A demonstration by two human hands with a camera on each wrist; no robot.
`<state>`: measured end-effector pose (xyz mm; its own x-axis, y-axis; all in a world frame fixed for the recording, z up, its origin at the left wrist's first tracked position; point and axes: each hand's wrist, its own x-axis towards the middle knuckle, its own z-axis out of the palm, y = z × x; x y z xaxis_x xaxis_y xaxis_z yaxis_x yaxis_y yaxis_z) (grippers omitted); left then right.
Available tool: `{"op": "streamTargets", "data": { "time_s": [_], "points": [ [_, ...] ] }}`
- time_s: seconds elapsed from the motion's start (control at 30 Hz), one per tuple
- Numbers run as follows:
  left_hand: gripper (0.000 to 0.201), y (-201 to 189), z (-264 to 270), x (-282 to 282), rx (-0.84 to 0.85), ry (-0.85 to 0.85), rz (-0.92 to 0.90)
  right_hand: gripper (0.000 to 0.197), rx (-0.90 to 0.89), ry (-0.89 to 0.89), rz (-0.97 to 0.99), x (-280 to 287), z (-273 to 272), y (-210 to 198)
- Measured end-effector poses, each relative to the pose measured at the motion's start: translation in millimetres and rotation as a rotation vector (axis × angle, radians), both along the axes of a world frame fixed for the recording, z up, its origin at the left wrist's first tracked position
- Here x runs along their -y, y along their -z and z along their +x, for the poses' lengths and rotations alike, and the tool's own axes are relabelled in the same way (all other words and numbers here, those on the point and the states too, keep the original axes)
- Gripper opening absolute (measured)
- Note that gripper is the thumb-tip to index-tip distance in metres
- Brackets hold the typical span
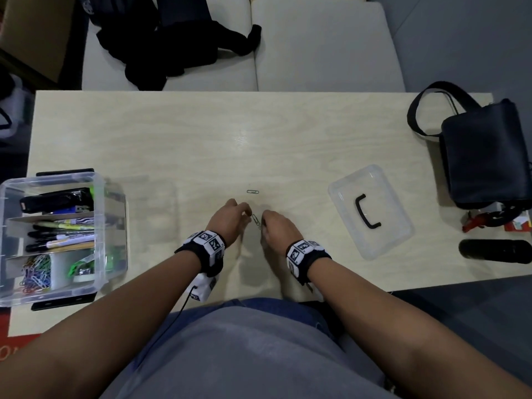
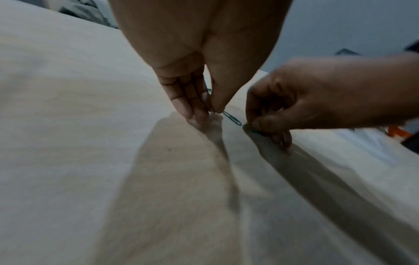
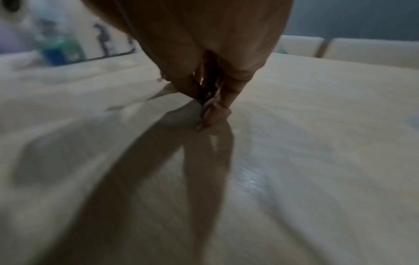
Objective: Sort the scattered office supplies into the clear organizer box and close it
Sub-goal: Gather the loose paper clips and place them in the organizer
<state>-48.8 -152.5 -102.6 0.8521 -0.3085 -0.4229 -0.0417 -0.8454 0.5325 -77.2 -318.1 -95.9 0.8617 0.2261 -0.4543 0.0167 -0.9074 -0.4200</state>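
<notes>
Sorting nearly complete. The clear organizer box (image 1: 99, 226) stands open at the left edge of the counter (image 1: 201, 139) and already holds a black stapler (image 1: 56, 200), a row of markers and pens (image 1: 62, 236), a heap of coloured paper clips (image 1: 36, 273) and a green item too indistinct to name. Its clear lid (image 1: 371, 210), with a black handle, lies apart on the right side of the counter.

At the centre, the left hand (image 1: 227, 218) and right hand (image 1: 277, 227) meet over a paper clip (image 1: 256, 221). The left thumb and fingers (image 2: 192, 105) pinch its near end. The right fingers (image 2: 260, 122) are drawn tight at its other end, apparently gripping a further clip, though blur leaves this uncertain. One more paper clip (image 1: 252, 192) lies loose just beyond the hands.

Remaining, by judgement: carry these clips to the box's clip compartment, collect the loose one, then fit the lid.
</notes>
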Motion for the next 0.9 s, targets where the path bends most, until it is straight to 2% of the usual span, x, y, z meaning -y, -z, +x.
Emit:
{"op": "streamTargets", "data": {
  "time_s": [0.07,0.17,0.27,0.37,0.43,0.53,0.7,0.9],
  "points": [
    [0.015,-3,11,-1,-0.004,-0.018,-0.032,0.01,-0.057,0.138,0.161,8,7,1],
    [0.013,-1,26,-1,-0.005,-0.038,-0.053,0.021,-0.166,0.332,0.392,17,13,1],
    [0.012,-1,40,1,0.031,-0.051,-0.04,0.023,-0.195,0.43,0.475,16,15,-5],
    [0.015,-3,53,7,0.067,-0.019,-0.008,0.014,-0.146,0.436,0.404,6,15,-10],
    [0.02,-2,59,15,0.067,0.015,0.005,0.015,-0.07,0.386,0.299,-3,16,-8],
    [0.026,2,68,25,0.065,0.042,0.05,0.012,-0.084,0.306,0.198,-18,13,0],
    [0.013,9,76,29,0.057,0.137,0.232,0.014,-0.047,0.203,0.029,-27,8,9],
    [0.013,15,76,29,-0.013,0.163,0.283,0.026,-0.044,0.08,-0.137,-28,10,6]
  ]
}}
